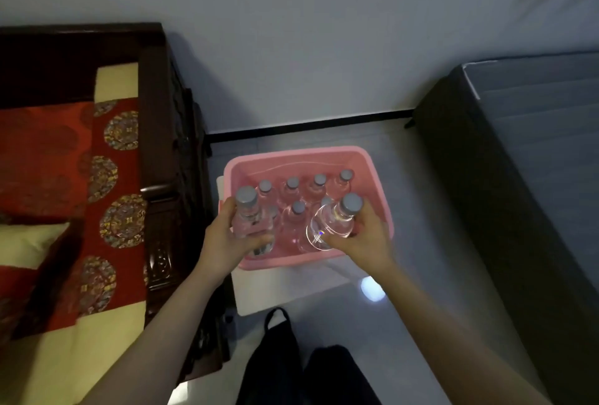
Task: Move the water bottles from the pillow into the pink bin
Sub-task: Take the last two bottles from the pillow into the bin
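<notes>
while both arms are reaching out over the floor, two clear water bottles are being held above the pink bin [372,164]. the left hand [223,242] is being wrapped around the body of one grey-capped bottle [248,216], which is being kept nearly upright over the bin's near left corner. the right hand [363,236] is being closed around a second bottle [334,223], which is being tilted so that its cap is pointing up and to the right while its rounded base is facing the camera. inside the bin, a back row of four bottles [304,185] is being kept standing upright, and at least two more caps are being shown in front of it; the exact count is possibly higher, since the held bottles are covering part of the front row. the bin is being supported by a white sheet [291,291] lying on the pale floor, just beside a dark wooden bed frame [168,145] on the left. on that bed, a red patterned cover [113,177] and a cream pillow [29,239] are being shown. a dark mattress [518,177] is being seen on the right.
</notes>
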Demonstrator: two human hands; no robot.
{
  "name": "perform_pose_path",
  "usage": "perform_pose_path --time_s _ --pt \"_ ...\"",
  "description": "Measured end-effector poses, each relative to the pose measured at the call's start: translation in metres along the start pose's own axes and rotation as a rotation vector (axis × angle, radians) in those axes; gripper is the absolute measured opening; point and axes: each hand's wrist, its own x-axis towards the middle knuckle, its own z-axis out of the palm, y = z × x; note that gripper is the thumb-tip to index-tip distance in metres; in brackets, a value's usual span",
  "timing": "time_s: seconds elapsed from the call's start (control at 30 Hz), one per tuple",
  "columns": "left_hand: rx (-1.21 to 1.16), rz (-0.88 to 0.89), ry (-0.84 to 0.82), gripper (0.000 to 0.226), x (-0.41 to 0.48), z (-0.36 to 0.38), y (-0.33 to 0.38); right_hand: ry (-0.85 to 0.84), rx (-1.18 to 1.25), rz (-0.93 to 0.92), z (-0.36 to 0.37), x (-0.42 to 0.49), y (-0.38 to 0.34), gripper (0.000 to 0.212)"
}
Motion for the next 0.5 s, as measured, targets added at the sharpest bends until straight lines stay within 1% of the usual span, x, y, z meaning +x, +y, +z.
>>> perform_pose_path --time_s 0.1,0.2,0.3,0.37,0.43,0.5 --pt "0.024 -0.032 0.023 0.075 0.007 0.003 -0.010 -0.093 -0.026 -0.006 0.014 0.014 0.009 0.060" --pt "0.009 -0.072 0.045 0.072 0.014 0.007 -0.021 -0.200 -0.052 -0.016 0.030 0.035 0.022 0.059" --pt "-0.006 -0.105 0.104 0.063 0.012 0.012 -0.030 -0.305 -0.094 -0.048 0.050 0.052 0.034 0.061" --pt "0.029 -0.095 0.104 0.055 0.010 0.016 -0.032 -0.375 -0.145 -0.061 0.064 0.062 0.041 0.065" --pt "0.080 -0.080 0.107 0.051 0.012 0.018 -0.034 -0.458 -0.225 -0.077 0.076 0.072 0.049 0.071" --pt "0.113 -0.082 0.102 0.050 0.015 0.021 -0.032 -0.543 -0.329 -0.103 0.084 0.079 0.055 0.069"
